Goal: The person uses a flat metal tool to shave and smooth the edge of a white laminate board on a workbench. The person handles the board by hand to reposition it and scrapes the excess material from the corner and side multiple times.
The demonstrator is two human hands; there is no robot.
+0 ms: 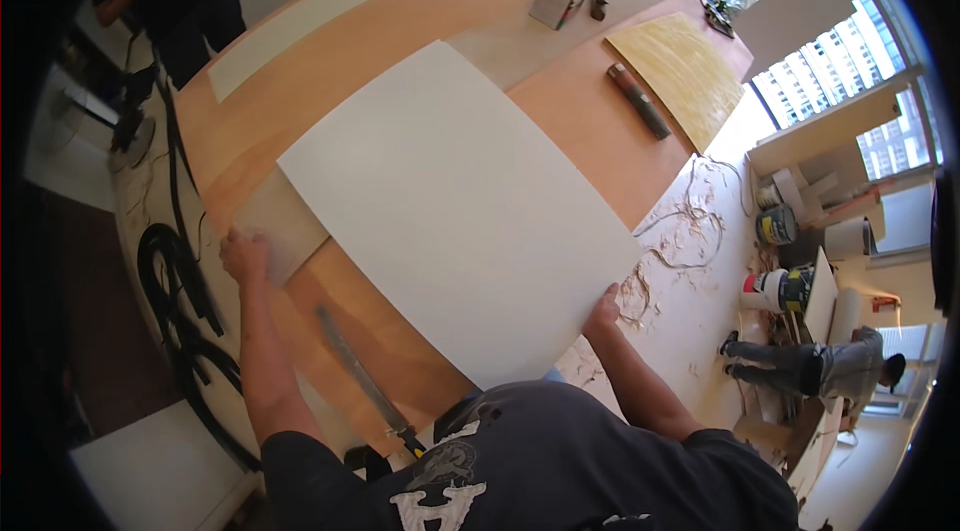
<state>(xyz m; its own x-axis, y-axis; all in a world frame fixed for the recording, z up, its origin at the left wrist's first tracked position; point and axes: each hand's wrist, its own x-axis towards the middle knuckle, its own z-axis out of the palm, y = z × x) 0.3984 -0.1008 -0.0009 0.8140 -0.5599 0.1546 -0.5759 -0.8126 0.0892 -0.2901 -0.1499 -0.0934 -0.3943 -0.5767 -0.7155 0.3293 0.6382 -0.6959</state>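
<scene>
1. The right hand (599, 312) is closed on the white panel (460, 196) at its right edge, close to the right corner; the fingers underneath are hidden.
2. The left hand (246, 255) is at the outer end of a pale board (285, 216), apart from the panel. It is blurred, so whether it pinches that board or only rests against it cannot be told.
3. The white panel lies across the table (560, 121), covering part of the pale board, with its right corner out past the table's edge.
4. Handling it well probably means supporting that overhanging corner, moving both hands evenly and keeping the sheet flat so it does not bend or tip.
5. The long-bladed tool (360, 371) lies just beside the panel's left edge; fingers and sheet are best kept off its blade.
6. Both arms spread wide around the torso: the left forearm reaches forward, nearly straight, while the right elbow bends outward and its forearm angles in toward the panel.
</scene>
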